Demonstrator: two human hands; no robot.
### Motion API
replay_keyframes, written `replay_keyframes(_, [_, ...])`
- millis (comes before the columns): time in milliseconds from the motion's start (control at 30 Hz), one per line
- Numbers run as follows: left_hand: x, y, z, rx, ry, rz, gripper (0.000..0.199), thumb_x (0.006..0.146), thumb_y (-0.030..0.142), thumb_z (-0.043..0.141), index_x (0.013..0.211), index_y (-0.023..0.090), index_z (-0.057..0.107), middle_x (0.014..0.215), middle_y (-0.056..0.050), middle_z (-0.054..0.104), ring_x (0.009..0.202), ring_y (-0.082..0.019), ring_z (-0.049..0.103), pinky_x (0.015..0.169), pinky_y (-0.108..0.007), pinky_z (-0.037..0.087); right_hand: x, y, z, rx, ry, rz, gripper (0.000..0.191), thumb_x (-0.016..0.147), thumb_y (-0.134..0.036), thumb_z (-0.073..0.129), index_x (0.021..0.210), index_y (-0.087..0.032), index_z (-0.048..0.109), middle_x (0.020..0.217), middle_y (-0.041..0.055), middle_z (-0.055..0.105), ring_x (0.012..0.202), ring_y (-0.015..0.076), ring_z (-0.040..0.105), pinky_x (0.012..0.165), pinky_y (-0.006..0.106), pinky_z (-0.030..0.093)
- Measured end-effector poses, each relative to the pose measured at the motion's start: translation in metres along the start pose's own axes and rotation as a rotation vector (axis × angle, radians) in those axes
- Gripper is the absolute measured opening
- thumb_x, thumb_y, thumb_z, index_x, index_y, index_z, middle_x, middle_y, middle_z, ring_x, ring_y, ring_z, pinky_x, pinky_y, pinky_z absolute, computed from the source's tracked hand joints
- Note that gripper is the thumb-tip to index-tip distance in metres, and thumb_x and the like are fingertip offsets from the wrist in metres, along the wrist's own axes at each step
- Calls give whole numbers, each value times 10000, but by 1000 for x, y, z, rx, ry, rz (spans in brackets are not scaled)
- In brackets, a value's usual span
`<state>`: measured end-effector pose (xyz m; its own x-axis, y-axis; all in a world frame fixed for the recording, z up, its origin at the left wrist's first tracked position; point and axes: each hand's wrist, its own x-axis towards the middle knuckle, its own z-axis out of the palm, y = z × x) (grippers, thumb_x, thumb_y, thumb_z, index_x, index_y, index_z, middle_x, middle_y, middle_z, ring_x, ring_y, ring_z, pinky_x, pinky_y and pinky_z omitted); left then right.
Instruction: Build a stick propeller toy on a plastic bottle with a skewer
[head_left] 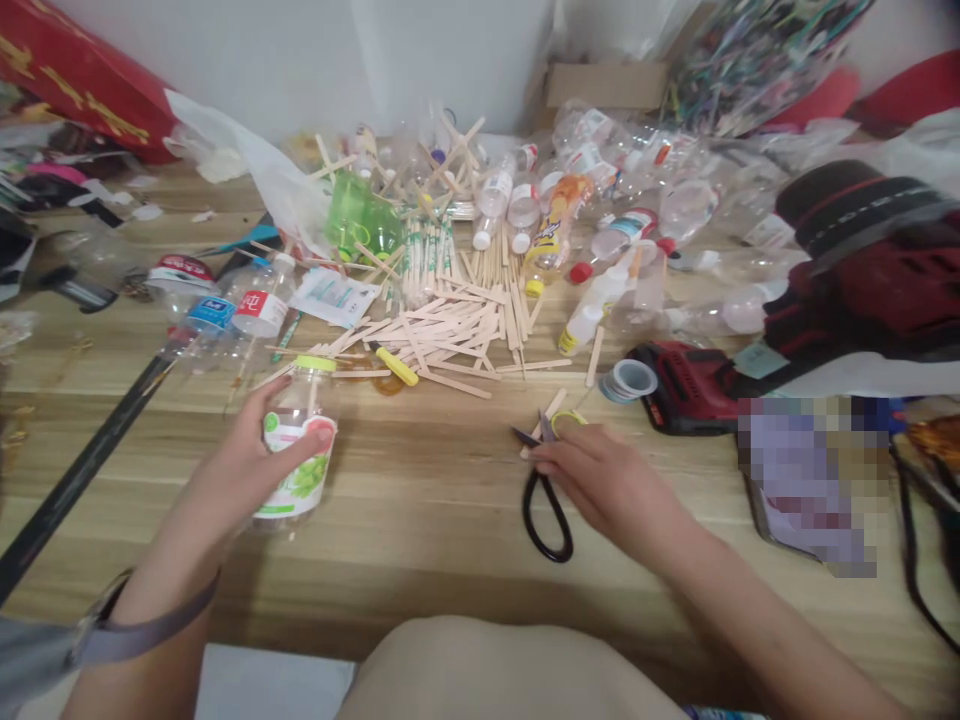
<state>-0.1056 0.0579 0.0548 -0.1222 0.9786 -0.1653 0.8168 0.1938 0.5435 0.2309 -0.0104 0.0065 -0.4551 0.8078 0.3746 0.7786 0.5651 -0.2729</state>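
Note:
A clear bottle (pixel 300 465) with a yellow-green cap and a fruit label stands on the wooden table at left of centre. My left hand (pixel 259 445) is wrapped round it, the thumb across the label. To the right, my right hand (pixel 592 470) has its fingers pressed together on black-handled scissors (pixel 547 515), whose blades are apart and point away from me. Part of the handle is hidden under the fingers. A small yellow ring (pixel 568 423) and a wooden stick (pixel 555 403) lie just beyond that hand.
A heap of wooden sticks (pixel 450 330) and a yellow cutter (pixel 396 366) lie mid-table. Behind are plastic bottles (pixel 495 195). On the right are a roll of tape (pixel 628 381) and a red power tool (pixel 690 385); a long black bar (pixel 82 470) runs along the left.

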Motion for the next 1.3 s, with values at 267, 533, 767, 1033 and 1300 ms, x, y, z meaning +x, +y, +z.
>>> replay_keyframes(267, [9,-1,14,359,108,89,684,875,495,519,1413,98,378,1343,-272,538,1212,-470,531,945,-611,447,-3,9,-18,63,74,29,213,995,-231,450,881,-184,623,737,44,653,695,185,591,660,307,456])
replay_keyframes(533, [-58,62,66,-37,-223,711,447,968,431,427,1357,216,470,1392,-96,556,1287,-242,511,1069,-402,420,19,-38,14,91,94,-84,231,981,-186,456,875,-186,661,787,46,670,777,198,571,732,335,433])
replay_keyframes(767, [-57,74,87,75,-624,495,341,952,409,462,1158,225,662,952,-53,748,858,-238,681,727,-326,471,-35,-21,5,-104,64,324,191,968,-255,479,1012,-140,625,908,125,637,836,269,607,730,413,526])
replay_keyframes(1033, [-49,69,91,322,-566,505,260,942,315,467,874,193,686,850,-67,740,805,-233,670,674,-298,415,-69,3,7,-170,-88,329,358,877,-56,376,1176,-142,553,986,139,653,869,287,664,737,425,578])
replay_keyframes(1300, [-48,63,82,437,-565,548,322,965,358,455,769,193,650,722,-41,697,665,-199,628,566,-281,326,-78,7,-42,327,-78,651,242,901,-339,488,1082,-246,618,992,107,728,855,261,723,701,341,598])
